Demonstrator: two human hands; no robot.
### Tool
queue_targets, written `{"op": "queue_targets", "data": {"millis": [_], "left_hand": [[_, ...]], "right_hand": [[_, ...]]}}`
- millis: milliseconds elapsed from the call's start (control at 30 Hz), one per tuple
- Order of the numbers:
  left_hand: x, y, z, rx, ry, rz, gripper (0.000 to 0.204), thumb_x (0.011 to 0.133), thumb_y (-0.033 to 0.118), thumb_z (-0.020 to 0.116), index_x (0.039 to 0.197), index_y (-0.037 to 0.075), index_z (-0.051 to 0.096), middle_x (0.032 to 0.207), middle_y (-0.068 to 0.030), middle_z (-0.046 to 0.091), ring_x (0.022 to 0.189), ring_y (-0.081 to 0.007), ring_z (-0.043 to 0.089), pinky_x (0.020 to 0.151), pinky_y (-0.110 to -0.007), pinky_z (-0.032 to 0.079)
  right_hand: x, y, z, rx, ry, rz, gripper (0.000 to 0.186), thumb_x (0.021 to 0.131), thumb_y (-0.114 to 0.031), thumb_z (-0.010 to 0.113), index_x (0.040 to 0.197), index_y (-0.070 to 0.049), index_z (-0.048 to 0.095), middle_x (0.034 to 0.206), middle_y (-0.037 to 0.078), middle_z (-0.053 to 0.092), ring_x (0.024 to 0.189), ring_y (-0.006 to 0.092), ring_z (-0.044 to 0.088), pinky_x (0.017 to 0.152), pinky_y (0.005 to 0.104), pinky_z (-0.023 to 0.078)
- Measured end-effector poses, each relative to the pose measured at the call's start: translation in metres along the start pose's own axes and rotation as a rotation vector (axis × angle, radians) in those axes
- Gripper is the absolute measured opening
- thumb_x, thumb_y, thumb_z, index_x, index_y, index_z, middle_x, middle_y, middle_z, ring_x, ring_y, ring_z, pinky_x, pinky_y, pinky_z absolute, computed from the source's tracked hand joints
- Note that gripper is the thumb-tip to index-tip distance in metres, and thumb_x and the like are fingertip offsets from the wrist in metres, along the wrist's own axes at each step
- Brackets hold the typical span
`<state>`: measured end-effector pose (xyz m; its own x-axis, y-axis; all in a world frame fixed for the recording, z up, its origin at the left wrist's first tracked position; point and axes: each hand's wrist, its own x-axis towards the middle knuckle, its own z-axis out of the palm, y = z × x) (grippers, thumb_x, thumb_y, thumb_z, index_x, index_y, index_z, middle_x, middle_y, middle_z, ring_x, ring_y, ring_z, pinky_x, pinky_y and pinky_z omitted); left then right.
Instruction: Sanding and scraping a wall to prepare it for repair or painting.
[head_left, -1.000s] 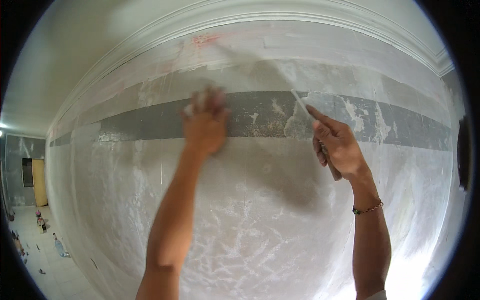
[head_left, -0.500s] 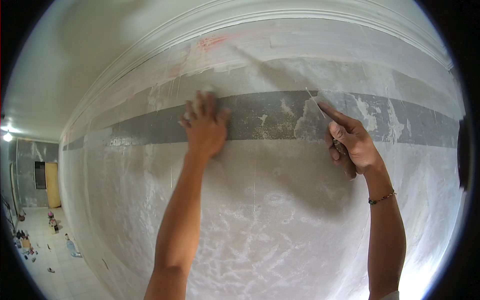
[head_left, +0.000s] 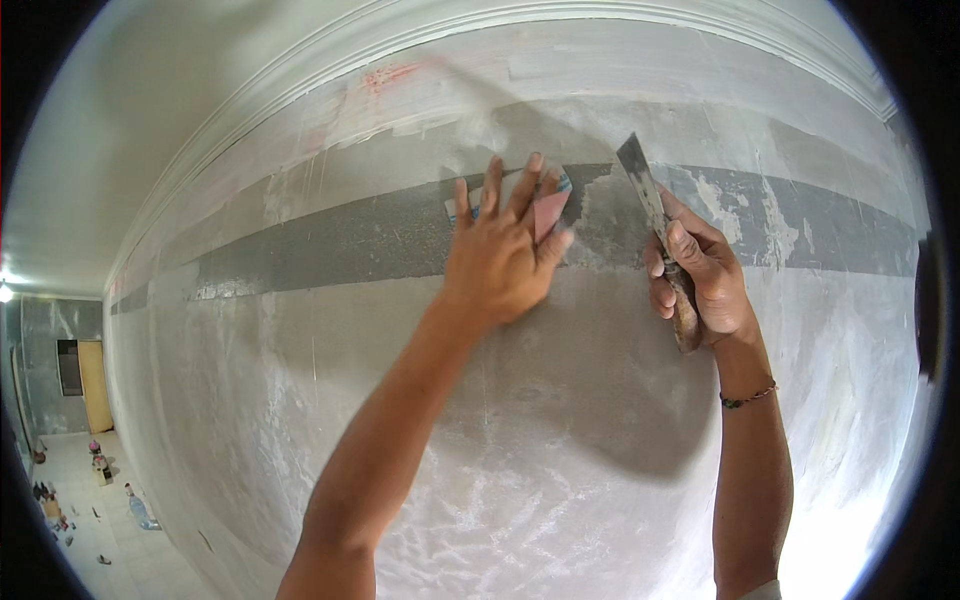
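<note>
My left hand (head_left: 503, 258) lies with spread fingers over a folded sheet of sandpaper (head_left: 549, 214), pressing it to the dark grey band (head_left: 350, 248) of the wall. The sheet shows a pink face and a pale back with blue marks; its middle is hidden under my fingers. To the right, my right hand (head_left: 712, 275) is wrapped round the worn handle of a putty knife (head_left: 634, 163). The knife's blade points up and a little left, near a rough, pale bare patch (head_left: 600, 215) in the band; I cannot tell whether it touches the wall.
Pale, smeared plaster (head_left: 560, 400) surrounds the band, and a white moulding (head_left: 480, 22) runs along the top. Far off at the lower left, a clear bottle (head_left: 140, 508) and several small items stand on the tiled floor. A dark object (head_left: 931, 305) is at the right edge.
My left hand has slid right along the band, and the sandpaper now shows beneath it. The putty knife has turned, so its blade shows broader and more upright.
</note>
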<state>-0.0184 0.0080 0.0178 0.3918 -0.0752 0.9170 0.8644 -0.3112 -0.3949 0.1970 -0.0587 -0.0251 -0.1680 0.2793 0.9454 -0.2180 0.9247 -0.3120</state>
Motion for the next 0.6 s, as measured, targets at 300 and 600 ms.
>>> {"op": "queue_targets", "data": {"millis": [300, 600], "left_hand": [[-0.005, 0.028, 0.001, 0.040, 0.039, 0.210, 0.057, 0.094, 0.045, 0.036, 0.142, 0.013, 0.034, 0.153, -0.0077, 0.020, 0.140, -0.0395, 0.014, 0.112, -0.058, 0.004], [0.026, 0.013, -0.003, 0.106, 0.003, 0.046, 0.055, 0.096, 0.041, 0.031, 0.144, 0.015, 0.030, 0.153, -0.0058, 0.020, 0.141, -0.0370, 0.011, 0.112, -0.059, 0.005]], "right_hand": [[0.000, -0.002, -0.005, -0.039, -0.051, 0.035, 0.064, 0.089, -0.037, 0.060, 0.137, -0.001, 0.040, 0.068, 0.003, 0.052, 0.048, 0.0115, 0.050, 0.043, 0.0250, 0.041], [0.001, -0.002, -0.004, 0.004, -0.061, 0.035, 0.059, 0.090, -0.035, 0.059, 0.137, -0.003, 0.041, 0.067, 0.003, 0.053, 0.048, 0.0116, 0.051, 0.043, 0.0245, 0.042]]}}
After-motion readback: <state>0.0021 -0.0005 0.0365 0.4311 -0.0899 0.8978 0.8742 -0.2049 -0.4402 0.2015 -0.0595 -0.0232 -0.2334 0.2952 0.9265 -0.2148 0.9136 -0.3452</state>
